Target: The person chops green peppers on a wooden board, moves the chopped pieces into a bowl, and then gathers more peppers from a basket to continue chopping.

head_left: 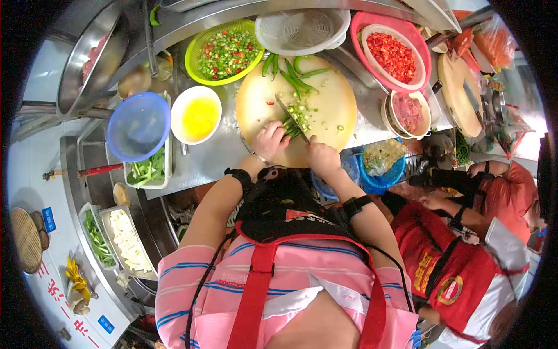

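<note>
On a round wooden chopping board [256, 87] my right hand [323, 157] grips the handle of a kitchen knife [293, 121]. Its blade lies across chopped green chillies [299, 116]. My left hand [270, 141] is curled beside the blade, its fingers pressing green chillies [290, 129] against the board. Several whole green chillies [296, 80] lie at the board's far edge. Small cut pieces are scattered to the right of the knife, and a couple of red bits lie on the left.
Behind the board stand a green basket of chopped chillies [226, 55], a white strainer [302, 26] and a red basin [357, 23] of chopped red chillies. A bowl of yellow liquid [197, 116] and a blue bowl [138, 127] are left; a meat container [407, 113] is right. Other people [447, 256] work at right.
</note>
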`<state>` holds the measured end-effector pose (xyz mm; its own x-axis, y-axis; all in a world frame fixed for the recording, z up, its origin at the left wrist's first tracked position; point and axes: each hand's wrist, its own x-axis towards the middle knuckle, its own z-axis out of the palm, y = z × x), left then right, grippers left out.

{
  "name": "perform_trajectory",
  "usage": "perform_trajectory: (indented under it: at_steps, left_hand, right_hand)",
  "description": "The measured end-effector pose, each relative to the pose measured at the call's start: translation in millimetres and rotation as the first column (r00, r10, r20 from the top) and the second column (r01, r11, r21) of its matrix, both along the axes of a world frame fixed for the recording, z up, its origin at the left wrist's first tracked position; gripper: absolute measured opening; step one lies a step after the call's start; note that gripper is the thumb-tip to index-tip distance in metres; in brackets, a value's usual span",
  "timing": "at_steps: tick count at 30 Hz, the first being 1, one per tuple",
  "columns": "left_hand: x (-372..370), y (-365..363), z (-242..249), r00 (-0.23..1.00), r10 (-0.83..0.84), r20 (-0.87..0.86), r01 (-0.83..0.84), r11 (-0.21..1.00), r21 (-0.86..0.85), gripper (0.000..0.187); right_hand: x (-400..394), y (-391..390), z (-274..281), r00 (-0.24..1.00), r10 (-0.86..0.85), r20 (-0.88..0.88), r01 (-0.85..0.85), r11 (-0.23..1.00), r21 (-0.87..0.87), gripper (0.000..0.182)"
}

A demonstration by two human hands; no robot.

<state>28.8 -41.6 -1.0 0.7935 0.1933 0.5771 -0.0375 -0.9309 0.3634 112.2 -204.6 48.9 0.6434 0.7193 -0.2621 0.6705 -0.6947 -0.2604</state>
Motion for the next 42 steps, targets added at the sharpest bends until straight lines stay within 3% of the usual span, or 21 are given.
perform_trajectory:
  at_steps: [3,5,8,12,15,18,23,27,29,33,35,36,38,42]
  left_hand:
    - [-2.9,-0.8,11.6,0.997,-0.015,0.070,0.013,0.999,0.035,0.025]
    - [-10.6,1.2,9.7,0.996,-0.094,-0.005,0.094,0.993,0.065,0.026]
    - [-13.0,1.2,4.7,0.993,-0.114,-0.019,0.115,0.991,0.069,0.024]
    - [-12.1,1.5,-5.5,0.989,-0.144,-0.016,0.145,0.989,0.028,0.029]
    - [-12.1,2.4,-5.1,0.996,-0.086,-0.022,0.086,0.996,-0.006,0.029]
    - [-12.0,1.7,-4.3,0.997,-0.069,-0.025,0.068,0.997,-0.048,0.026]
    - [-11.5,2.1,-4.5,0.998,-0.064,-0.023,0.061,0.992,-0.109,0.026]
    - [-13.6,3.3,-10.0,0.994,-0.101,-0.037,0.098,0.993,-0.062,0.026]
    - [-11.4,4.4,-7.6,0.994,-0.096,-0.049,0.093,0.993,-0.068,0.025]
    - [-9.5,3.1,-1.5,0.996,-0.083,-0.009,0.082,0.994,-0.065,0.025]
    - [-12.4,1.6,-2.5,0.997,-0.078,-0.003,0.078,0.994,-0.079,0.025]
    - [-11.5,3.1,-3.4,0.996,-0.086,-0.031,0.083,0.994,-0.077,0.025]
    - [-12.4,3.6,-3.2,0.992,-0.100,-0.077,0.093,0.992,-0.090,0.026]
    - [-13.3,0.0,3.0,0.994,-0.096,-0.048,0.092,0.992,-0.082,0.027]
  right_hand:
    - [8.0,-8.3,-4.4,0.998,0.008,0.054,-0.008,1.000,-0.001,0.024]
    - [7.7,-12.4,0.3,0.997,0.037,0.066,-0.043,0.994,0.098,0.024]
    - [-1.4,-23.9,26.7,1.000,-0.026,-0.012,0.027,0.994,0.102,0.024]
    - [-6.5,-22.4,24.2,0.998,-0.013,-0.065,0.016,0.999,0.051,0.023]
    - [1.5,-8.6,-1.9,0.999,0.020,0.029,-0.022,0.999,0.045,0.020]
    - [5.1,-8.5,8.5,0.998,0.058,-0.025,-0.059,0.998,-0.010,0.021]
    - [-4.0,-14.2,59.5,0.994,-0.019,-0.107,0.007,0.993,-0.115,0.021]
    - [-1.5,-3.1,-2.4,0.999,0.041,-0.022,-0.040,0.998,0.043,0.028]
    - [-0.8,5.1,-1.5,0.997,0.070,0.027,-0.069,0.997,-0.034,0.027]
    - [1.4,-10.5,33.4,0.997,0.075,-0.024,-0.075,0.997,0.027,0.027]
    - [-5.5,-14.7,45.0,0.998,0.039,-0.049,-0.042,0.997,-0.063,0.014]
    - [-6.4,-11.4,31.4,0.998,0.040,-0.055,-0.043,0.997,-0.066,0.014]
    - [-6.4,1.3,-3.1,0.987,0.114,0.110,-0.111,0.993,-0.037,0.026]
    - [1.2,1.9,-3.0,0.990,0.074,0.123,-0.075,0.997,0.006,0.027]
